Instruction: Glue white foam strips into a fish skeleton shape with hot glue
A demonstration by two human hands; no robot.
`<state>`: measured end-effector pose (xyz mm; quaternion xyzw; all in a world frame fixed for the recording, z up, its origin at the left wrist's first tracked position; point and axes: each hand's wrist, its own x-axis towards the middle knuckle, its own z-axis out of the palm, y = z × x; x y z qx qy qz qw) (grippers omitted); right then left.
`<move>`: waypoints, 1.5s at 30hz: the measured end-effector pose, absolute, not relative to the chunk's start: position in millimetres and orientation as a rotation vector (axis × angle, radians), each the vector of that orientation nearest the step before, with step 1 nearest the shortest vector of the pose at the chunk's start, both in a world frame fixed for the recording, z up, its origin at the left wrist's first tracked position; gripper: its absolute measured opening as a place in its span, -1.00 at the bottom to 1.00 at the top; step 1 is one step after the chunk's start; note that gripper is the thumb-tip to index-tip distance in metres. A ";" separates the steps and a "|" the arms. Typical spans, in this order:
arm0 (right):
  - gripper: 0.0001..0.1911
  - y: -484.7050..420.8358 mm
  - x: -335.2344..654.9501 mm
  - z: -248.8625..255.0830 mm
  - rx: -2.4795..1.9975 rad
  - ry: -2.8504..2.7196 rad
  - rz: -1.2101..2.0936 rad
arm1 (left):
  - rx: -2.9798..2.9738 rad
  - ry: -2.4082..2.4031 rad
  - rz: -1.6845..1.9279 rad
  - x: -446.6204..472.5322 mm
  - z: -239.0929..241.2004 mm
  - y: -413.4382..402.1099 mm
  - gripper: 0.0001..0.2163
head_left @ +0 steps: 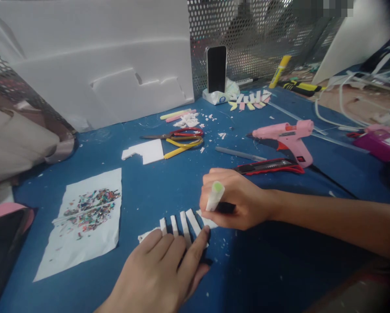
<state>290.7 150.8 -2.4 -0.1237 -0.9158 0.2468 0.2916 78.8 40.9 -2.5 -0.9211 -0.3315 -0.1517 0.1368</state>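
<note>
My right hand (pixel 236 200) is closed around a white marker (pixel 215 196) with a green end, held tilted over a small white piece (pixel 209 221). The marker's tip is hidden behind my fingers. My left hand (pixel 164 265) lies with fingers stretched over several white strips (pixel 184 226), which look like foam and fan out on the blue table (pixel 139 191). Its index fingertip presses down beside the small piece, close to my right hand. The lower ends of the strips are covered by my left fingers.
Beyond my hands lie scissors (pixel 182 137), a white cutout (pixel 151 152), a red utility knife (pixel 271 166) and a pink glue gun (pixel 288 135). A paper sheet (pixel 108 243) with colourful flakes is at left. A phone (pixel 216 68) stands at the back.
</note>
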 end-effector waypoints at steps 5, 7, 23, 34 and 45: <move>-0.82 149.0 290.6 -1.3 -0.365 -2.403 0.636 | -2.667 -0.960 -0.437 77.5 -3.6 40.1 -0.69; -0.81 148.6 290.7 -2.0 -0.373 -2.393 0.642 | -2.663 -0.961 -0.433 77.6 -4.1 40.4 -0.69; -0.81 149.6 291.0 -4.4 -0.382 -2.411 0.657 | -2.675 -0.968 -0.451 79.4 -4.7 42.2 -0.69; -0.75 151.3 289.6 -3.4 -0.384 -2.432 0.693 | -2.684 -0.970 -0.453 78.4 -3.1 40.7 -0.70; -0.74 150.2 288.6 -4.0 -0.336 -2.401 0.758 | -2.678 -0.957 -0.453 79.1 -2.2 41.3 -0.71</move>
